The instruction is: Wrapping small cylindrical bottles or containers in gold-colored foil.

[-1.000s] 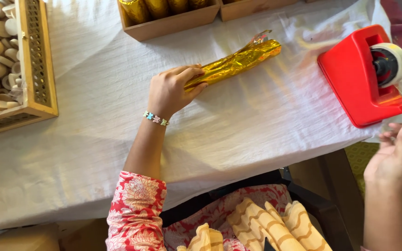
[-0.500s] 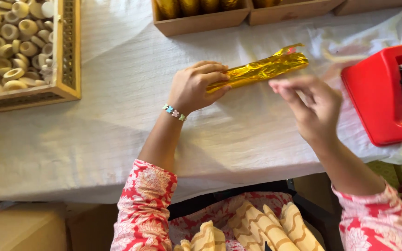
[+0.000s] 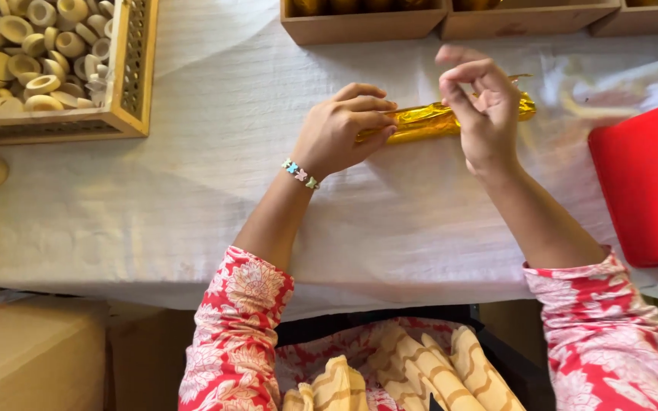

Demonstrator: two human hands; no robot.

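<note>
Head view: left hand curled over one end of a gold foil roll, pressing it onto the white cloth. Right hand above the other end, fingertips pinched together on the foil. Red dispenser well right, tray of rings far left.

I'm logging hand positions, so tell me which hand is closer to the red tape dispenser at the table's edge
Right. The right hand pinches the gold-wrapped roll at the end nearer the red tape dispenser. The left hand grips the roll's other end, farther from it.
</note>
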